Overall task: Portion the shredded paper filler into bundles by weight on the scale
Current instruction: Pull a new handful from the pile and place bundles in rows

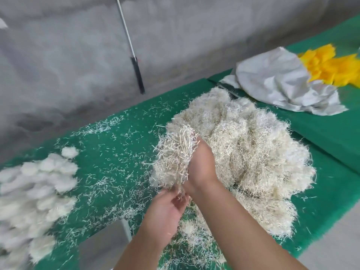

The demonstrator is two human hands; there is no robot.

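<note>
Right hand: The right hand point(201, 164) was raised above the green table, back of the hand toward the camera, its fingers wrapped into a clump of shredded paper point(173, 158) and mostly hidden by it.
Left hand: The left hand point(167, 209) sat just below and slightly left of the right, palm up and fingers loosely spread, touching the strands that hung from the bottom of the clump; it held nothing firmly.
Clump: Pale cream, stringy and tangled, it stood up to the left of the right wrist, with loose ends trailing down into the left palm.
Main pile: Directly behind and to the right of both hands lay a large heap of shredded paper filler point(251, 151), touching the right forearm.
Table: A green table cover point(116, 137) spread under the hands, littered with short stray shreds all around them.
Finished bundles: Well to the left of the hands, a cluster of rounded white bundles point(35, 191) lay on the cover, blurred.
Far right: Beyond the heap, far from the hands, a crumpled white sack point(282, 84) lay with yellow paper point(329, 65) at its mouth.
Behind: Past the table a grey wall point(68, 55) rose, with a thin white rod with a dark handle point(134, 53) against it.
Scale: Not visible anywhere near the hands.
</note>
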